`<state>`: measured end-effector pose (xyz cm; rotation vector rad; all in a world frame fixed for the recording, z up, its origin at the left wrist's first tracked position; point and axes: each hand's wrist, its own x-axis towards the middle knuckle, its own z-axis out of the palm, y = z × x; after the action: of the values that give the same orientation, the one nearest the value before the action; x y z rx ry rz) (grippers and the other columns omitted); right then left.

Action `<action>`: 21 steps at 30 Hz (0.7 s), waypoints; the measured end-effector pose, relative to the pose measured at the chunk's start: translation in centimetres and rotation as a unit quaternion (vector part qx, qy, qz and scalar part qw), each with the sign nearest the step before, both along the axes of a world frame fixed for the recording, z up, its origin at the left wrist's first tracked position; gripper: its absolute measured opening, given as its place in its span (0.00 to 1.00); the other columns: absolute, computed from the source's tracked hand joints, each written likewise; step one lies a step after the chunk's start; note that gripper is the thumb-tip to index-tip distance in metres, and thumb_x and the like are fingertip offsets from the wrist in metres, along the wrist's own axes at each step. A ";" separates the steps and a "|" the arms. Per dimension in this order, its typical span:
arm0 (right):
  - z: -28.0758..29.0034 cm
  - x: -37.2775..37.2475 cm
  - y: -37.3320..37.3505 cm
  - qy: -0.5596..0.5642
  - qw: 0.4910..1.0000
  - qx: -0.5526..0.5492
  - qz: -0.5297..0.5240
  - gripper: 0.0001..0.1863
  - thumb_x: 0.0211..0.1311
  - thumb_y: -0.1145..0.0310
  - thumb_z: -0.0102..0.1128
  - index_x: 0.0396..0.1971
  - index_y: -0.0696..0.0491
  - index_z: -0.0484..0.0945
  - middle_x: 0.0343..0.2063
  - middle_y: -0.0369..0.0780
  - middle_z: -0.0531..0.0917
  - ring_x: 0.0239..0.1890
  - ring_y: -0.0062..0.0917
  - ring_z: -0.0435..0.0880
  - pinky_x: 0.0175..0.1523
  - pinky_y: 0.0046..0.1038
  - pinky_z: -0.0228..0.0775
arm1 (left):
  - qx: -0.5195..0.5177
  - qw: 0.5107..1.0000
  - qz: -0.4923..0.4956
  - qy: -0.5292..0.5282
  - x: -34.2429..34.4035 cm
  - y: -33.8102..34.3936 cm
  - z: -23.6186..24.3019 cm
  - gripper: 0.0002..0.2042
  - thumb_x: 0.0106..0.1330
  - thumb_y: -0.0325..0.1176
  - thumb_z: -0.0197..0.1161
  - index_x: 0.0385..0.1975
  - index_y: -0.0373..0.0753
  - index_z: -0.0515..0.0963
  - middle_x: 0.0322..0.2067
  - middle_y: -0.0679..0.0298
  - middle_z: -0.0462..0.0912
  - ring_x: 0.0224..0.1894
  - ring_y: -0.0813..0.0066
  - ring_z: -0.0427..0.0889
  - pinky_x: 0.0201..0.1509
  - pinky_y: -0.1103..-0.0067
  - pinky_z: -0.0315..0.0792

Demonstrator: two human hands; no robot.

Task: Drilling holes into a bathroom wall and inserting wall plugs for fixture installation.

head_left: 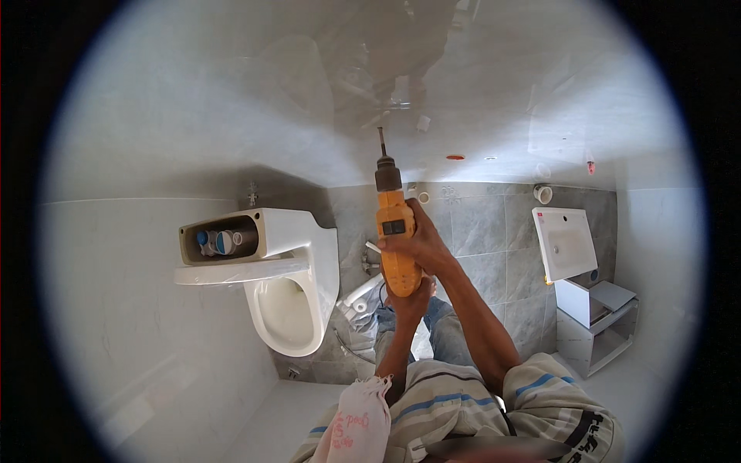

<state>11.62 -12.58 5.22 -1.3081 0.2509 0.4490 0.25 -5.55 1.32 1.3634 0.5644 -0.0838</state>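
Observation:
Both of my hands are closed on an orange power drill (398, 266) with a dark chuck and a long thin bit. My right hand (423, 241) wraps round the side of its body. Behind and below it, my left hand (413, 301) grips the rear end, with its fingers partly hidden by the drill. The bit points away from me at the glossy grey wall (309, 100). Whether its tip touches the wall, I cannot tell.
At left stands a white toilet (316, 297), its tank uncovered with fittings (220, 242) inside. To the right are a white washbasin (567, 247) and an open cabinet (590, 339). White pipes (361, 301) and a hose lie on the grey floor tiles (482, 224) near my legs.

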 end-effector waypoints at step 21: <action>9.3 0.9 1.3 0.119 0.976 0.170 -0.060 0.31 0.46 0.65 0.73 0.47 0.57 0.65 0.34 0.40 0.75 0.34 0.25 0.80 0.38 0.29 0.79 | 0.198 0.973 -0.121 -0.016 1.3 3.6 12.0 0.45 0.45 0.18 0.63 0.67 0.39 0.50 0.53 0.55 0.70 0.56 0.63 0.74 0.60 0.72 0.69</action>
<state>12.48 -11.28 14.49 -0.8991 0.4303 0.5210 1.52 -1.98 13.36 1.8172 0.3960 -0.1516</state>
